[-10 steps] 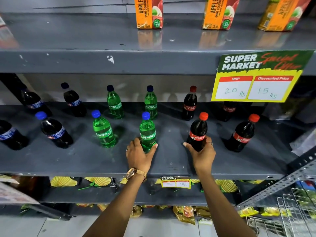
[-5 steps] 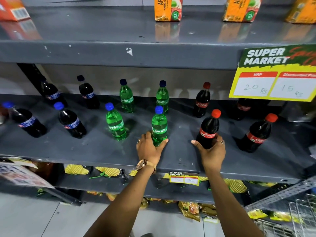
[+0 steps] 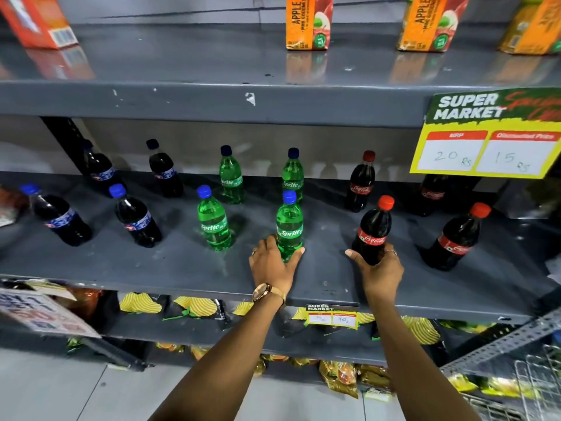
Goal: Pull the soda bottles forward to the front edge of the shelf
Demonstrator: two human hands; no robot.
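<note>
On the grey middle shelf (image 3: 151,265) stand soda bottles in two rows. My left hand (image 3: 273,265) grips the base of a green Sprite bottle (image 3: 289,226) with a blue cap. My right hand (image 3: 379,271) holds the base of a red-capped Coca-Cola bottle (image 3: 374,229). Both bottles stand upright, set back from the shelf's front edge. Another Sprite bottle (image 3: 213,221) stands to the left, another Coca-Cola bottle (image 3: 455,238) to the right. Two blue-capped dark cola bottles (image 3: 136,218) (image 3: 59,217) stand further left. A back row holds more bottles of each kind (image 3: 293,174).
Orange apple juice cartons (image 3: 308,22) stand on the shelf above. A yellow price sign (image 3: 485,141) hangs from that shelf at the right. Snack packets (image 3: 194,308) fill the shelf below, behind a small price tag (image 3: 332,317). A wire basket (image 3: 531,384) is at the lower right.
The view has shifted so the shelf sits further right and lower in frame. Both hands keep their hold on the same two bottles; the bottles' place on the shelf looks much the same.
</note>
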